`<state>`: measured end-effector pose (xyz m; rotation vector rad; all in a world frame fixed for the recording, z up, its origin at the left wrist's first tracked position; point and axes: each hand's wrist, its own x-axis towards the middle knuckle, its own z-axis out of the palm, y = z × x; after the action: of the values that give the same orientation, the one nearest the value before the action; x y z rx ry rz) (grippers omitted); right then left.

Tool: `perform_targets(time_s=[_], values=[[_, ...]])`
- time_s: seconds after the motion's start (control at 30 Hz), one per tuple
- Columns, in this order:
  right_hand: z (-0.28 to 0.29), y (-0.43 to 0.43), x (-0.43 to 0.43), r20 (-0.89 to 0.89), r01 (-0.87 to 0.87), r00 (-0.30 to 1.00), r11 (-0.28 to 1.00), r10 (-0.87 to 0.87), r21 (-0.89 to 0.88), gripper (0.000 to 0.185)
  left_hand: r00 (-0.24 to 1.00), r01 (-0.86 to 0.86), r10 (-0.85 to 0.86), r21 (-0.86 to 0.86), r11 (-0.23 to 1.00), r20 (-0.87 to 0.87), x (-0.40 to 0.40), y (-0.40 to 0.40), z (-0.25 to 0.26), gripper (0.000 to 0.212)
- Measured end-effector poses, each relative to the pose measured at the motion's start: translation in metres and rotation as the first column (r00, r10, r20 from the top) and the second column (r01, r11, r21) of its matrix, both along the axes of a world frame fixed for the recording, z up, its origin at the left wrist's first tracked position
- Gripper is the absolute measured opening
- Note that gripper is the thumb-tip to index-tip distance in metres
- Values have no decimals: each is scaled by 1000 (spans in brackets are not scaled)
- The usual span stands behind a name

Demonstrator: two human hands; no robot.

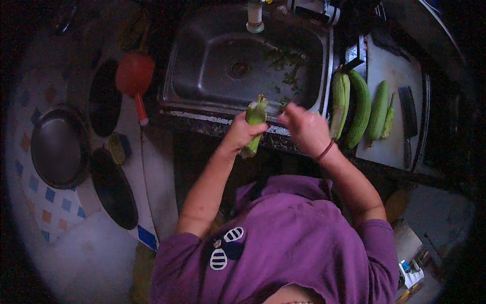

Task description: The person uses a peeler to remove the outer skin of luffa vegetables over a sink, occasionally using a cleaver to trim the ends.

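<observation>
My left hand (245, 131) is closed around a light green stalk-like vegetable (256, 116), held near the front rim of the stainless steel sink (152, 99). To its right, my right hand (305, 127) is blurred, its fingertips by a small green scrap at the rim; whether it grips the scrap cannot be told. Green leafy scraps (291, 76) lie in the right part of the basin. Right of the sink are two long green gourds, one paler and partly brownish (339, 106), the other curved (359, 110).
A white cutting board (387, 152) at the right bears a green gourd (379, 110), a smaller one (388, 121) and a cleaver (408, 114). The faucet (255, 19) hangs over the basin. Left are a red dipper (134, 74), a dark round pan (60, 148) and a scrub sponge (117, 148).
</observation>
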<state>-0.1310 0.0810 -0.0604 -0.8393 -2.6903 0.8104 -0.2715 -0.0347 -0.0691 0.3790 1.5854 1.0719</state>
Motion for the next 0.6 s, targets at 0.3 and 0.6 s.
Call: perform_targets(time_s=[0.3, 0.6], values=[[-1, -9, 0, -55, -59, 997, 992, 53, -113, 25, 873, -119, 38, 137, 983, 486, 6, -6, 0, 26], [-9, 24, -9, -171, -137, 962, 162, -214, -977, 29, 566, -62, -231, 320, 945, 791, 12, -1, -6, 42]])
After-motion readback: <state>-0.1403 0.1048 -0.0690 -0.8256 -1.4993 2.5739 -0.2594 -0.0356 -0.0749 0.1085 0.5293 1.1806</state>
